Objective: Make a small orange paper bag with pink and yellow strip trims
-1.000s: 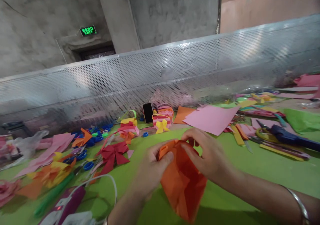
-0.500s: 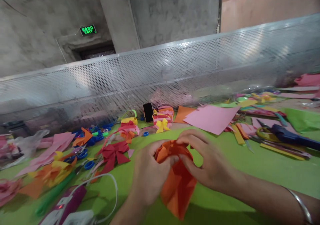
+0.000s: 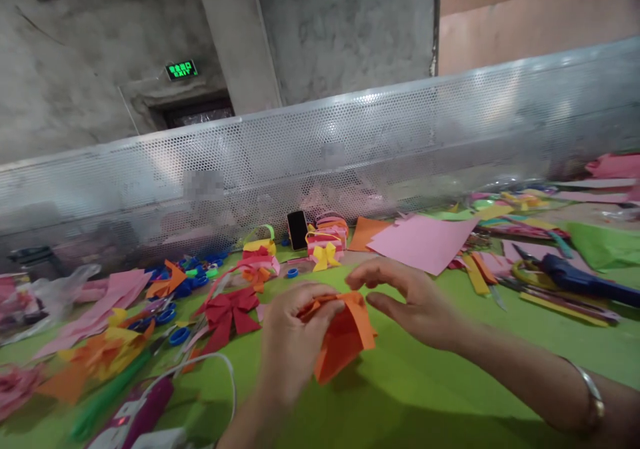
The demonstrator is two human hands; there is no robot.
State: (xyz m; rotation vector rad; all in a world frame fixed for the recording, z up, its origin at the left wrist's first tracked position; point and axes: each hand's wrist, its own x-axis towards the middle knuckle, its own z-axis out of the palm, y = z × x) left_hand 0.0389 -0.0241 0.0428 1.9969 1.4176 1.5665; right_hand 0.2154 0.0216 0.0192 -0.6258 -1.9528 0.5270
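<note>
you can read one sign only: a small green lit exit sign [image 3: 181,70] on the concrete wall, above the dark doorway beyond the worktop's far left edge. its lower line spells "exit"; the row of characters above that word is too small and blurred for you to make out. the phone, papers and tools on the worktop carry no lettering you can read.

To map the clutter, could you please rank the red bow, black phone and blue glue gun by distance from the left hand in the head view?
From the left hand:
1. Red bow, just to its left.
2. Black phone, behind it by the mesh screen.
3. Blue glue gun, far right.
</note>
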